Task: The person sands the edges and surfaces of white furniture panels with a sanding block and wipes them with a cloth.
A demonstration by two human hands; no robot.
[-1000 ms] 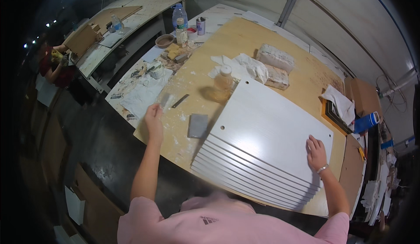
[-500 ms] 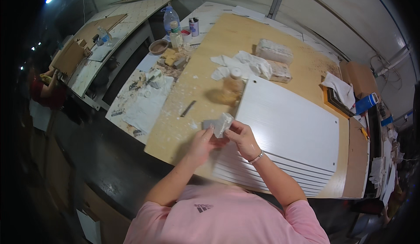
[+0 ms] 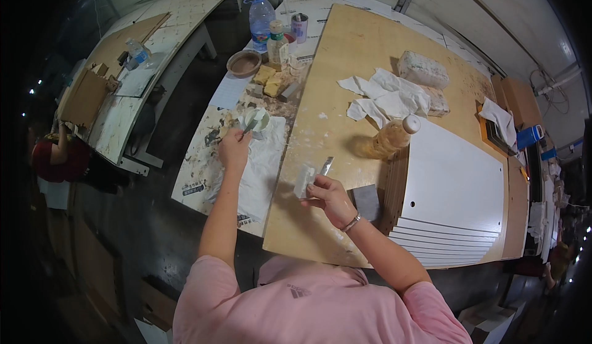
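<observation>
My left hand (image 3: 234,151) is closed on the end of a thin dark tool (image 3: 250,126), perhaps a spatula. Its far end rests in a small pale cup (image 3: 258,119) on crumpled white plastic sheeting. Over the plywood board, my right hand (image 3: 328,197) pinches a small flat whitish piece (image 3: 304,180) that looks smeared with putty. Just beyond the right fingers a metal strip (image 3: 327,165) lies on the board. To the right of that hand lies a grey square pad (image 3: 367,202), against a stack of white panels (image 3: 453,177).
A bottle of yellowish liquid (image 3: 394,135) stands by the panels. Behind it are white cloths (image 3: 394,94) and wrapped blocks (image 3: 422,69). Yellow sponges (image 3: 268,80), a brown bowl (image 3: 244,64) and a large water bottle (image 3: 261,23) stand far left. A person in red (image 3: 55,156) works at another bench.
My hands have parted. The left has moved left to the cup and holds the thin tool; the right keeps the whitish piece. The view has shifted left.
</observation>
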